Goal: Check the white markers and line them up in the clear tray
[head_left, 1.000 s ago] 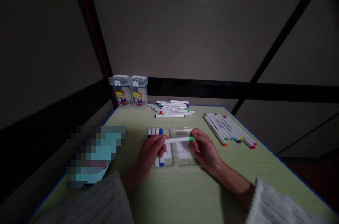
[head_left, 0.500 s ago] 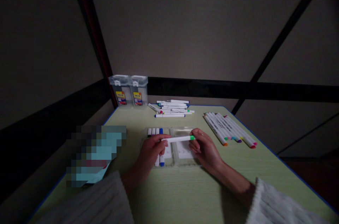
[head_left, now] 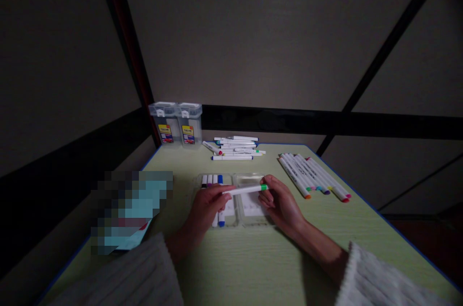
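A white marker (head_left: 246,191) with a green band near its right end is held level between both hands. My left hand (head_left: 207,205) pinches its left end between thumb and fingers. The green end is in the closed fingers of my right hand (head_left: 282,200). Below the hands lies an open clear plastic case (head_left: 237,219) with two halves. Several markers (head_left: 214,219) lie side by side in its left half, one with blue ends, partly hidden by my left hand. The right half shows a white insert (head_left: 250,206).
Behind the case is a loose pile of white markers (head_left: 237,144). More markers (head_left: 311,176) lie in a row at the right. Two clear lidded boxes (head_left: 175,125) stand at the back left. A pixelated light-blue item (head_left: 137,209) lies at the left edge of the table (head_left: 231,267).
Almost nothing differs. The marker's right end has risen very slightly, and both hands keep their hold on it.
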Demonstrator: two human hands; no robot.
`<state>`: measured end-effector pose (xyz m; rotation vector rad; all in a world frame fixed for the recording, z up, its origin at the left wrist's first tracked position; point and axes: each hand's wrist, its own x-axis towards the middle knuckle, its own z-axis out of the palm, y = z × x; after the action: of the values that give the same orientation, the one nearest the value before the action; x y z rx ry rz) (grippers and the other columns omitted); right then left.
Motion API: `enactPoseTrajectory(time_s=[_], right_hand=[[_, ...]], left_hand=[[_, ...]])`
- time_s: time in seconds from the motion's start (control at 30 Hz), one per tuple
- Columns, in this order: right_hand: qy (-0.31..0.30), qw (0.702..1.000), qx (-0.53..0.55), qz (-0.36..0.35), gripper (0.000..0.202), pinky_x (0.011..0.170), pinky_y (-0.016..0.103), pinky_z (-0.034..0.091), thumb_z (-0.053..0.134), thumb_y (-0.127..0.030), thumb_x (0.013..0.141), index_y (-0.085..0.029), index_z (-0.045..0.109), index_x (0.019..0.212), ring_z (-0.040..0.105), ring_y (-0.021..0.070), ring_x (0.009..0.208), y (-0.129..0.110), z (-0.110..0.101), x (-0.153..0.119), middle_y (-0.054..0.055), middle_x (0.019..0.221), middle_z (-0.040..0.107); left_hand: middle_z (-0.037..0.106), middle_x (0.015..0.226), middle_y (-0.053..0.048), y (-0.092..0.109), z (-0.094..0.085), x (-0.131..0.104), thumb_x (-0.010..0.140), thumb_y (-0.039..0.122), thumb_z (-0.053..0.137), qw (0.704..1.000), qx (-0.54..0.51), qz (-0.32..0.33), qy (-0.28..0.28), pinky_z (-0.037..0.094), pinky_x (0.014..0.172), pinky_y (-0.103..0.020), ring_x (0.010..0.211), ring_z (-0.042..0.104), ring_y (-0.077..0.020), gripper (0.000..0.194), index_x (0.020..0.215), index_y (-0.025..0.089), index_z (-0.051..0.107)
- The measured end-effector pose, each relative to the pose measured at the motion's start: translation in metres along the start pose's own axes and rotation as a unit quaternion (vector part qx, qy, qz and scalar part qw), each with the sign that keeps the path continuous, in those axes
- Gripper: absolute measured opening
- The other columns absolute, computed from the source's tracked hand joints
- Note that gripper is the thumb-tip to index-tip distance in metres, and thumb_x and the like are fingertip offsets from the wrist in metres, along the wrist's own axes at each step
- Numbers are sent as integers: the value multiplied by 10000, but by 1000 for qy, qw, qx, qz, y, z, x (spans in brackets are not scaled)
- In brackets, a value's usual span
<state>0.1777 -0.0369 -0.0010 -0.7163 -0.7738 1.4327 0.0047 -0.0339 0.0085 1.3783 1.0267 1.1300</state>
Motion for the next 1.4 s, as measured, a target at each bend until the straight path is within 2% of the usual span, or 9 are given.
enactPoseTrajectory(time_s=[0.43,1.03,1.2,1.4], right_hand=[[3,1000,0,-6,136,362,186,190,605,-216,661,-179,495,590,209,49,358,0,-1,0,-85,377,310],[18,999,29,11,38,391,184,208,584,-152,577,-170,561,603,255,54,392,0,-4,1,-65,414,353],[12,999,31,13,38,381,179,204,585,-146,582,-169,560,598,257,54,393,0,-4,1,-63,415,351],[7,999,43,15,45,382,172,208,597,-151,591,-167,557,605,262,48,394,-1,-2,0,-65,417,346]], left_hand=[[443,453,48,3,1,-2,633,246,582,999,-19,-32,-10,284,451,-187,455,390,-65,307,889,112,685],[434,456,64,-5,0,2,602,232,602,999,-36,-29,-25,260,436,-183,442,371,-54,237,800,116,660],[434,461,67,-7,-1,2,614,237,596,999,-28,-25,-36,262,433,-177,444,372,-52,248,823,112,648],[457,468,59,-4,-1,1,617,254,593,999,-21,-32,-24,279,441,-181,445,385,-55,263,829,110,650]])
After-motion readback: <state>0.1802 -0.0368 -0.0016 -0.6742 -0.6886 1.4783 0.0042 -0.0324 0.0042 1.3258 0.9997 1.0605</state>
